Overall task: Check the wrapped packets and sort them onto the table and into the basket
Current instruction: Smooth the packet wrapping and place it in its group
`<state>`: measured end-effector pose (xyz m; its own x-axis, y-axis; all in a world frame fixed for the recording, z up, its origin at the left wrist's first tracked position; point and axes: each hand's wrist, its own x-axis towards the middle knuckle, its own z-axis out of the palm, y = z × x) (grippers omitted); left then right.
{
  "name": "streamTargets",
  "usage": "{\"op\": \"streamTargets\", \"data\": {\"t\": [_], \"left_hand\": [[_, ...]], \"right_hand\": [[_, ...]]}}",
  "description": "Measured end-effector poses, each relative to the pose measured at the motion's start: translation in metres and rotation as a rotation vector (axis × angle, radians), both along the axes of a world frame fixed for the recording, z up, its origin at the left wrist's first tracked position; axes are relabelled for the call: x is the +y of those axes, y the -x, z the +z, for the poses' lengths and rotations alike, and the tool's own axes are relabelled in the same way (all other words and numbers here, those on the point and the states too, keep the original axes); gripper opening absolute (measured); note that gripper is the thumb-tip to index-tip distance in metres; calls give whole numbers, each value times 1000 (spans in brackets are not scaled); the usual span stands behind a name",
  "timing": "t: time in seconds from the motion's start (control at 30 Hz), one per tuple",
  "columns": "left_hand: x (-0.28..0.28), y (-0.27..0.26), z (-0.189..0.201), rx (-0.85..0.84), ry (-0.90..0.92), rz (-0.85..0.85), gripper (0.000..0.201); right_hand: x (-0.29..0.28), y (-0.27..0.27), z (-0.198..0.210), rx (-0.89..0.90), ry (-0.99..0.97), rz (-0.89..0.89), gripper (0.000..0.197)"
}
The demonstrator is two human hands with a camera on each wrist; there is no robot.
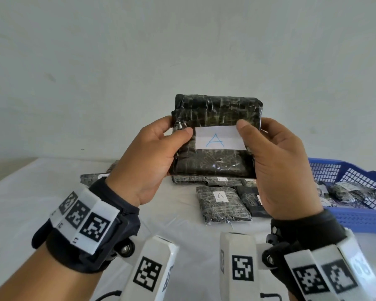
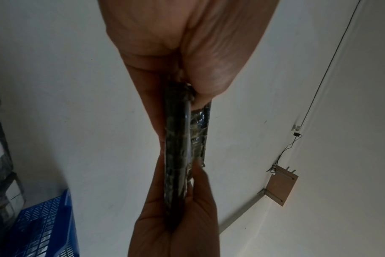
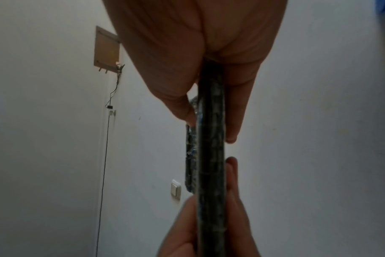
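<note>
Two hands hold one wrapped packet (image 1: 215, 135) up off the table (image 1: 30, 192), face toward the person. The left hand (image 1: 148, 157) pinches its left edge, thumb on the front, fingers behind; the right hand (image 1: 278, 168) does the same on the right edge. Between the two thumbs sits a white label (image 1: 218, 139) with a blue letter A, fully readable. From the wrist views the packet shows edge-on, thin and flat, clamped between thumb and fingers on each side.

Below the grip, more packets lie on the table, one of them (image 1: 221, 203) also marked A. To the right of the right hand stands the blue basket (image 1: 356, 220), with packets already in it.

This looks like the checking step. To do it well, I'd keep both thumbs clear of the label, as they are, and hold the film-wrapped face steady against glare. Which place takes an A I cannot tell for sure; the A packet lying below suggests the table.
</note>
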<state>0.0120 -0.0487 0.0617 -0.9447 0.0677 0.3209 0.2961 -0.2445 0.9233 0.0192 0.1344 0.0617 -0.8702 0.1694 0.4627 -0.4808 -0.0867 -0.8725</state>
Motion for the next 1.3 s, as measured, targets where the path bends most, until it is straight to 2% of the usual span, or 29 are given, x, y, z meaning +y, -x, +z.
{"op": "streamTargets", "data": {"t": [0.1,0.13,0.17,0.23,0.27,0.33,0.4,0.5,0.57,0.63,0.67,0.7,0.77,0.8,0.87,0.93,1.0,1.03,1.13,1.23,1.3], "left_hand": [[0,2,-3,12,38,39,18],[0,3,-4,8,43,62,16],[-1,5,-4,-1,42,72,14],[-5,5,-2,-44,25,48,16],[-7,4,-1,-69,14,23,18],[-11,5,1,-106,-12,-9,26],[-11,3,2,-115,-33,-58,31],[-8,-1,5,-121,-98,-178,21],[-8,-3,5,-124,-155,-248,40],[-6,-3,2,-107,-186,-304,35],[-4,-2,0,-88,-171,-306,30],[-3,-1,-2,-65,-151,-292,33],[0,2,-4,-20,-158,-244,54],[1,3,-4,4,-165,-217,57],[3,3,-4,55,-146,-167,48],[5,3,-6,91,-89,-91,37],[6,3,-8,123,-27,-18,31],[7,3,-8,130,-10,6,30],[4,1,-4,126,-14,-15,29],[1,1,-2,122,-40,-31,43],[1,2,-3,107,-48,-22,35]], "right_hand": [[-1,-2,1,-18,-25,-26,16],[1,-2,1,-22,-64,8,24],[3,-2,0,-11,-152,46,41],[9,-2,-2,29,-389,103,86],[11,-2,-3,44,-461,134,101],[14,-3,-4,65,-448,204,115],[14,-5,-3,100,-448,162,118],[13,-4,-4,137,-430,61,114],[12,-1,-5,146,-393,2,112],[12,1,-4,145,-350,-50,107],[11,1,-3,134,-323,-60,107],[10,1,-2,120,-299,-57,107],[10,3,-2,80,-272,-25,109],[10,3,-2,59,-271,2,108],[9,2,-1,34,-266,63,104],[9,1,-1,50,-248,106,86],[8,1,-2,89,-252,100,47],[6,2,-3,100,-262,96,36],[4,1,-2,77,-216,157,31],[4,0,0,95,-194,154,30],[4,0,0,108,-204,113,25]]}}
